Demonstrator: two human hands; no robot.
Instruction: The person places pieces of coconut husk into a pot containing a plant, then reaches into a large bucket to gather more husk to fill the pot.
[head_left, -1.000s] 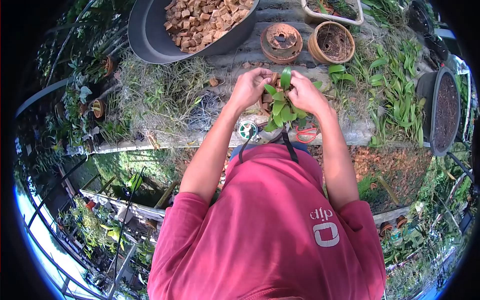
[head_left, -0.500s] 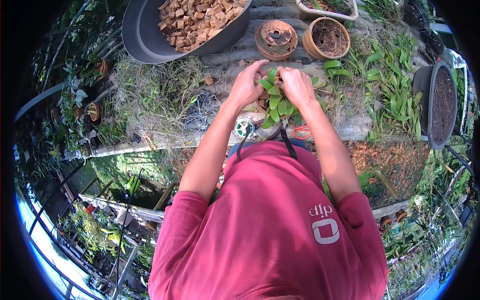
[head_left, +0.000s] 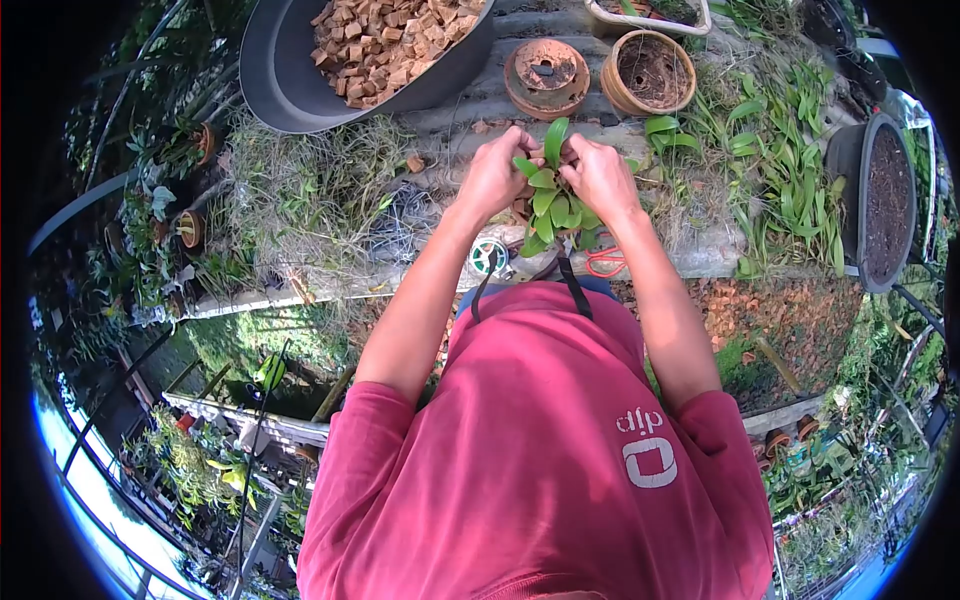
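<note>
Key relation: one leafy plant (head_left: pixel 543 201) sits between the two hands, most of its foliage on the body side of the fingertips; long axis runs roughly fore-and-aft, one tall leaf (head_left: pixel 556 140) pointing away from the wearer. Left hand (head_left: pixel 490 172) and right hand (head_left: pixel 603 178) both at the plant, right fingertips slightly nearer the tall leaf's base. Fingers of both bent inward, hands apart; whether either pinches leaf, stem or base cannot be told, foliage and knuckles hide it. Plant's base likewise mostly hidden. Count: clay pots beyond the hands, 2 (left pot (head_left: pixel 545 80), right pot (head_left: pixel 620 92)); grey tub (head_left: pixel 275 60), 1, holding brown chunks (head_left: pixel 390 45), too many to count; white-rimmed tray (head_left: pixel 650 24), 1, cut by frame; green-rimmed spool (head_left: pixel 489 257), 1, near side; red-handled tool (head_left: pixel 604 261), 1, partly hidden; dark soil-filled container (head_left: pixel 848 185), 1, far right
</note>
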